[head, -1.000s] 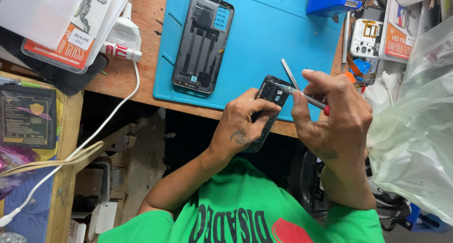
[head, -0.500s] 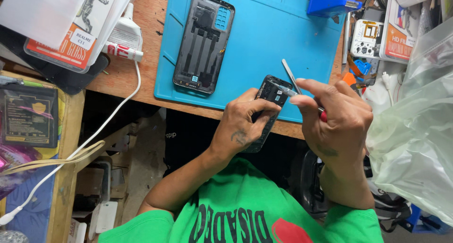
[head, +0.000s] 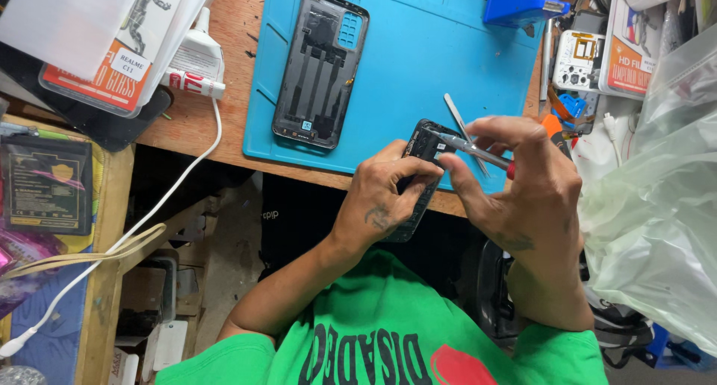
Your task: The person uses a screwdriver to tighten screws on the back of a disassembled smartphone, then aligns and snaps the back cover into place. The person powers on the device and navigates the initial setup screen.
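The right hand (head: 523, 183) has swung its slim metal screwdriver with the red end (head: 472, 150) flatter, tip now on the opened black phone (head: 420, 177) at centre frame. Fingers pinch the shaft; the left hand (head: 385, 198) clamps the phone. Black back cover (head: 320, 67) lies upper-centre on the blue mat (head: 418, 64).

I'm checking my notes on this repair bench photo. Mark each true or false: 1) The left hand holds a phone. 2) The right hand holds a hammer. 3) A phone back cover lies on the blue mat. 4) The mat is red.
1) True: the left hand grips the phone.
2) False: the right hand holds a thin screwdriver, its tip at the phone.
3) True: the back cover lies on the mat.
4) False: the mat is blue.
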